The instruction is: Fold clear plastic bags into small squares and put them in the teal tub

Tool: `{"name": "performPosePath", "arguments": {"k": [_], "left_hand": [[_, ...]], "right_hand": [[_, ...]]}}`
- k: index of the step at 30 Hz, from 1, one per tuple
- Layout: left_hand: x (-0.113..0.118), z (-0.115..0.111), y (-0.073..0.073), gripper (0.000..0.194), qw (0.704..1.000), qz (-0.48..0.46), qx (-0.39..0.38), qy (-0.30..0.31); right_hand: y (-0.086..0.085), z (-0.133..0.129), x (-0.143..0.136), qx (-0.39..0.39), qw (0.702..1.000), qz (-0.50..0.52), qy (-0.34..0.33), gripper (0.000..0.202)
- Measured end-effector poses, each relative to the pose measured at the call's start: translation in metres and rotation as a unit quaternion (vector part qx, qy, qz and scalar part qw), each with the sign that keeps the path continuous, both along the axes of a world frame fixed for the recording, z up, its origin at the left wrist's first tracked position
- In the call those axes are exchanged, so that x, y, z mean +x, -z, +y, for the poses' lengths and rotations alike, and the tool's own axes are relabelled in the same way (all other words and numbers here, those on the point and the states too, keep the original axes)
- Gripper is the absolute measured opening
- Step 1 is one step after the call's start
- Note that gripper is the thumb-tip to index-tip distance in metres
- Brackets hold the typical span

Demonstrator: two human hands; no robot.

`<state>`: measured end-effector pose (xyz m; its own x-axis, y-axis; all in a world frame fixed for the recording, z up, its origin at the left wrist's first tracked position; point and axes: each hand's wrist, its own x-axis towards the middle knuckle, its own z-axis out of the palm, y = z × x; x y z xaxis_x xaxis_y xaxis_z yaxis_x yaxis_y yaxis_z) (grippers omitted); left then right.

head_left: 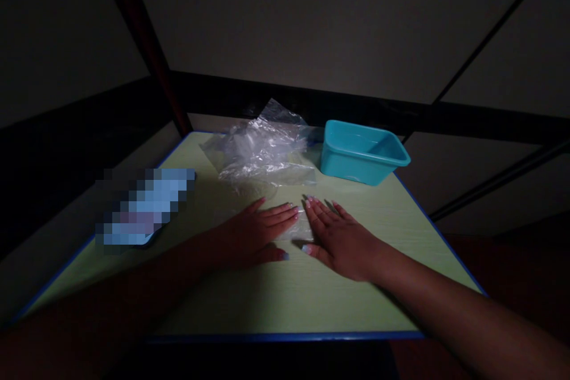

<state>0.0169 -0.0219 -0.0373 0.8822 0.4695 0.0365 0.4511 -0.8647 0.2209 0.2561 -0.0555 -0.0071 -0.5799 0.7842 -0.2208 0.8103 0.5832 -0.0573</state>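
Note:
A clear plastic sheet or bag (297,230) lies flat on the pale green table (285,303), between and partly beneath my hands. My left hand (258,230) rests on its left part, palm down with the fingers stretched out. On the right side my right hand (336,236) also lies palm down, fingers spread and thumb pointing left. The fingertips of the two hands are close but apart. Behind them sits a crumpled heap of clear plastic (267,151), which neither hand touches.
A turquoise plastic basket (351,164) stands at the back right of the table. At the left edge lies a phone-like object (149,208), blurred by large pixels. A dark-banded wall rises behind the table.

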Motion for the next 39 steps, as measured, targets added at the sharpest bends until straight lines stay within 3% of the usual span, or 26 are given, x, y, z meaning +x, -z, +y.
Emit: {"name": "performPosePath", "arguments": {"k": [5, 12, 20, 26, 29, 33, 39], "left_hand": [[-0.001, 0.0, 0.001, 0.076, 1.0, -0.008, 0.004, 0.003], [0.001, -0.001, 0.0, 0.077, 1.0, -0.011, -0.005, -0.006], [0.004, -0.005, -0.007, 0.075, 1.0, -0.002, -0.022, -0.018], [0.003, -0.004, -0.001, 0.074, 1.0, -0.014, -0.007, -0.019], [0.003, -0.004, 0.0, 0.075, 1.0, -0.014, -0.004, -0.017], [0.003, -0.004, 0.001, 0.08, 1.0, -0.008, 0.005, -0.02], [0.002, -0.005, 0.001, 0.083, 0.997, -0.024, 0.064, -0.026]], "right_hand": [[-0.003, 0.005, 0.006, -0.011, 1.0, -0.023, 0.007, 0.087], [0.017, 0.007, 0.022, 0.06, 0.998, 0.022, -0.016, 0.089], [0.021, 0.008, 0.029, 0.092, 0.994, -0.048, 0.019, 0.099], [0.017, 0.013, 0.02, 0.156, 0.986, -0.021, 0.061, 0.091], [0.018, 0.011, 0.015, 0.186, 0.982, 0.016, 0.037, 0.086], [0.029, 0.01, 0.013, 0.146, 0.989, 0.037, -0.011, 0.081], [0.037, 0.01, 0.013, 0.097, 0.993, 0.062, -0.025, 0.082]]}}
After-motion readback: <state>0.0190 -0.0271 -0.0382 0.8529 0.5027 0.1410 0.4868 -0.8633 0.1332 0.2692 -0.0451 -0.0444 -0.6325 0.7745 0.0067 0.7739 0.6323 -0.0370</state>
